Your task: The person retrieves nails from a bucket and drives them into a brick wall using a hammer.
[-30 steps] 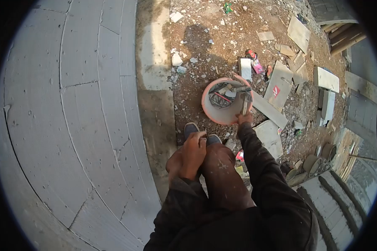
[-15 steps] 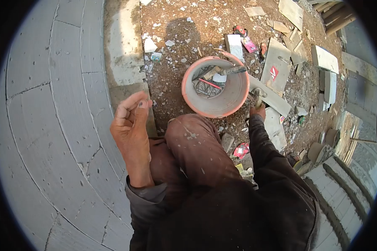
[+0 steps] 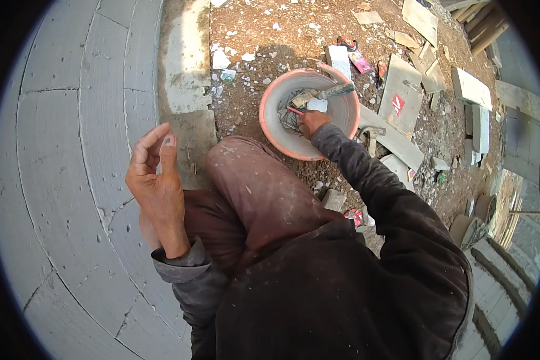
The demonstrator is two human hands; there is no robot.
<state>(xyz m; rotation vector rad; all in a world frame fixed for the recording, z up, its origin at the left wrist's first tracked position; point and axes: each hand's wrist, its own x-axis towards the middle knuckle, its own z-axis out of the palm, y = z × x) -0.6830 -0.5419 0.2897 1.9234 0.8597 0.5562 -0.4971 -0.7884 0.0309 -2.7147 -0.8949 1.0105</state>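
Observation:
My right hand [image 3: 315, 122] reaches into a round bucket [image 3: 267, 133] with an orange-red rim. Its fingertips are partly hidden among thin grey nails [image 3: 289, 122], beside a thin red stick [image 3: 294, 110]; whether they grip anything is unclear. A tool with a worn grey handle [image 3: 336, 91] leans across the bucket's far right rim. My left hand [image 3: 157, 189] is raised over the edge of the grey block wall, its fingers curled towards the thumb in a pinch. Anything between those fingertips is too small to make out. A hammer [image 3: 372, 139] lies just right of the bucket.
The grey block wall [image 3: 54, 180] fills the left side, with a concrete ledge [image 3: 189, 96] alongside. Flat boards [image 3: 397, 90], white blocks [image 3: 471, 89] and scattered rubble lie on the dirt to the right. My bent knee [image 3: 234, 159] is close to the bucket.
My right hand has left the hammer beside the bucket and moved left into the bucket. My left hand, still pinched, has shifted left and slightly down in view.

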